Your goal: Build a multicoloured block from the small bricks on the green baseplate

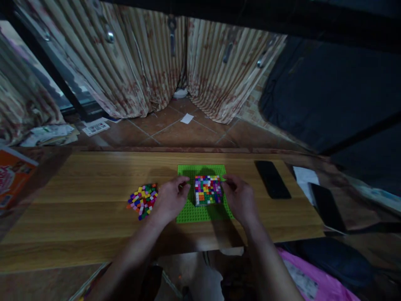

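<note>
A square of many small coloured bricks sits on a green studded baseplate. To its left is my left hand, over the baseplate's left edge, thumb and forefinger slightly apart with nothing visible between them. My right hand is at the square's upper right edge, its thumb and forefinger drawn close together. Whatever those fingertips may pinch is too small to make out. Beside my left hand lies a loose pile of coloured bricks, partly hidden by that hand.
The wooden table carries a black phone on the right. Past its right end lie another dark flat device and white paper. An orange packet is at the far left. Curtains hang behind the table.
</note>
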`<state>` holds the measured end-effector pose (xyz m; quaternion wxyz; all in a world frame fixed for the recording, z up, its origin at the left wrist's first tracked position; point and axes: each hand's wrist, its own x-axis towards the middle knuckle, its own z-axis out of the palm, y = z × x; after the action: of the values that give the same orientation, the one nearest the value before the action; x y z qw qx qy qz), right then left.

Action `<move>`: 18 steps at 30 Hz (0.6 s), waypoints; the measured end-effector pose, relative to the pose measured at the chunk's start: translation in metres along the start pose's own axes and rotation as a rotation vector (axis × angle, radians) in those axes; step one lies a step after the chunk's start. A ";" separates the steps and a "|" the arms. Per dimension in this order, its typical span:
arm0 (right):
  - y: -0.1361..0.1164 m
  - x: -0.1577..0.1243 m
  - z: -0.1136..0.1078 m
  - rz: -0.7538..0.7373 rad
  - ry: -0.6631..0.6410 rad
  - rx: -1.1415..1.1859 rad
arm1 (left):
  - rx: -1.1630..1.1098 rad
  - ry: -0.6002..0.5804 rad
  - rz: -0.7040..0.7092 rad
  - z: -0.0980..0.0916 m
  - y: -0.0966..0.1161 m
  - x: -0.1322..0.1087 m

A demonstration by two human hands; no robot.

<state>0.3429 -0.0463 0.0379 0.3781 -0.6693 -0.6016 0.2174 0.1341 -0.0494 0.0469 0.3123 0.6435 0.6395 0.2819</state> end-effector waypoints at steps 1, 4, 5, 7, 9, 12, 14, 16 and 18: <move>0.000 0.000 0.001 -0.004 -0.005 0.002 | 0.001 -0.008 -0.004 0.001 0.000 0.001; -0.002 0.001 0.005 -0.011 -0.006 0.013 | -0.018 -0.020 0.000 0.005 0.001 0.002; -0.003 0.001 0.005 -0.011 -0.008 0.015 | -0.028 -0.020 0.005 0.005 0.002 0.002; -0.004 0.002 0.006 -0.007 -0.012 0.030 | -0.042 -0.023 0.008 0.006 0.003 0.003; -0.004 0.004 0.005 0.000 -0.015 0.063 | -0.049 -0.028 0.003 0.006 0.005 0.003; -0.004 0.004 0.005 0.011 -0.017 0.106 | -0.049 -0.039 -0.010 0.005 0.007 0.002; -0.004 0.004 0.004 0.003 -0.023 0.113 | -0.044 -0.038 -0.010 0.005 0.007 0.002; -0.003 0.004 0.003 -0.013 -0.026 0.117 | -0.039 -0.031 -0.002 0.006 0.007 0.002; 0.000 0.004 0.003 -0.011 -0.024 0.129 | -0.036 -0.023 0.004 0.006 0.005 0.002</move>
<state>0.3412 -0.0421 0.0360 0.4145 -0.6375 -0.5944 0.2617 0.1424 -0.0473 0.0469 0.3308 0.6421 0.6294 0.2865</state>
